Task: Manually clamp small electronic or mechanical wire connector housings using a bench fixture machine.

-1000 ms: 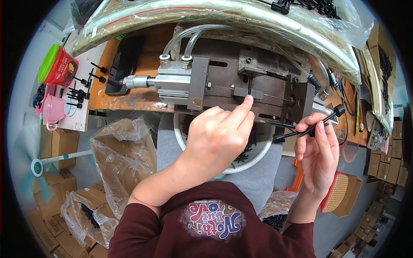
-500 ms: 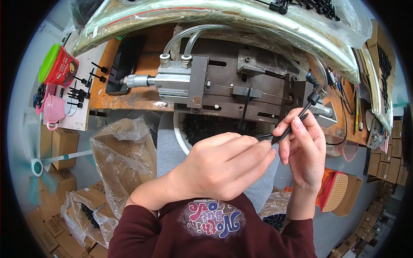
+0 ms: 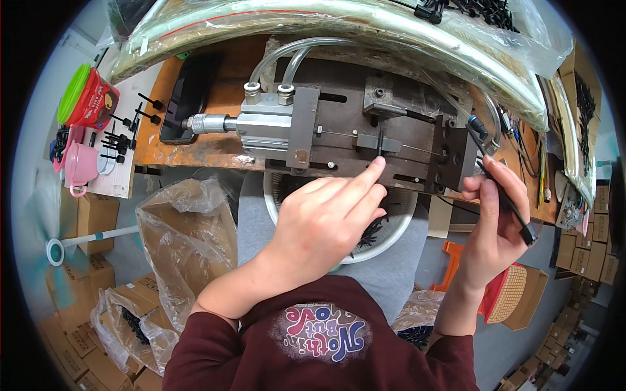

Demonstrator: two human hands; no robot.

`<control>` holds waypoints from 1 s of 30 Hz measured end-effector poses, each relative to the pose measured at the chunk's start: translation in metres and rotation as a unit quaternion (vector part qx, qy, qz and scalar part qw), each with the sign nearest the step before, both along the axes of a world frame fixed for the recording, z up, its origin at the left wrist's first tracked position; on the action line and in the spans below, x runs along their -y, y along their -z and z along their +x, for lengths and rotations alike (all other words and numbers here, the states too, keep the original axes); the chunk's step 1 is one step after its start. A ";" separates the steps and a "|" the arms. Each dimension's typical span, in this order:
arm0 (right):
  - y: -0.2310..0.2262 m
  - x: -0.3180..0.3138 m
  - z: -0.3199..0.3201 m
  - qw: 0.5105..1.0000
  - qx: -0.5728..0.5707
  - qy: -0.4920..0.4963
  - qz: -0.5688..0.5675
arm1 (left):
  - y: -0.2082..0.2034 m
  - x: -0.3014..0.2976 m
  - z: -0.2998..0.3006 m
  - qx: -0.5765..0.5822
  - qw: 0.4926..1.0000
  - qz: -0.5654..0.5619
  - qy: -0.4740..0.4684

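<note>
- The left hand reaches over the white basin on the lap, forefinger stretched out and its tip touching a small black part seated in the steel jig, seemingly to press it home; the other fingers are loosely curled and hold nothing that I can see.
- The right hand is closed around a slim black plastic rod (held slantwise, just beside the jig's right end block), likely kept ready.
- The jig is dull, dark, flat plate; its pneumatic cylinder is bright metal fed by clear hoses, bolted to a worn orange surface.
</note>
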State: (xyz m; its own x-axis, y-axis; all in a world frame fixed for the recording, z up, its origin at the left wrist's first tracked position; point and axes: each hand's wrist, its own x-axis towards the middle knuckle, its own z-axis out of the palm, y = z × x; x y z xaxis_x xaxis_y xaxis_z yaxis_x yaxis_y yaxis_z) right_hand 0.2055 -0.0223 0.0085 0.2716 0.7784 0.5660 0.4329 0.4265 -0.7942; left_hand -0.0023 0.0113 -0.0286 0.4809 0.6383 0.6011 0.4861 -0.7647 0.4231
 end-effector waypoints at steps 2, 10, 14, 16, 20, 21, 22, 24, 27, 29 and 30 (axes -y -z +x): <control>0.003 0.002 -0.002 1.000 -0.002 0.014 0.017 | -0.001 0.000 0.003 -0.056 0.998 0.011 -0.021; 0.003 0.011 0.005 0.888 0.407 0.098 0.188 | -0.008 -0.008 0.007 -0.116 0.992 0.012 -0.042; 0.005 0.009 0.006 0.858 0.474 0.083 0.181 | -0.011 -0.007 0.003 -0.045 0.998 -0.045 -0.008; 0.005 0.008 0.003 0.852 0.489 0.060 0.180 | -0.017 -0.002 0.001 0.086 0.982 -0.154 0.073; 0.003 0.004 -0.011 0.845 0.505 0.013 0.178 | -0.027 0.012 -0.004 0.195 0.939 -0.207 0.191; 0.003 0.000 -0.013 0.850 0.496 0.000 0.178 | -0.029 0.014 -0.005 0.190 0.942 -0.208 0.181; 0.001 -0.002 -0.011 0.857 0.487 -0.001 0.169 | -0.032 0.014 -0.006 0.172 0.954 -0.189 0.160; 0.007 -0.008 -0.009 0.880 0.443 0.030 0.168 | -0.034 0.012 -0.007 0.135 0.972 -0.149 0.121; 0.013 -0.013 -0.001 0.913 0.361 0.054 0.183 | -0.025 0.007 -0.008 0.044 0.996 -0.070 0.029; 0.013 -0.007 0.007 0.934 0.319 0.013 0.159 | -0.014 0.002 -0.007 -0.011 0.999 -0.044 0.016; 0.014 -0.004 0.006 0.942 0.300 0.017 0.147 | -0.009 -0.001 -0.005 -0.040 0.999 -0.032 0.010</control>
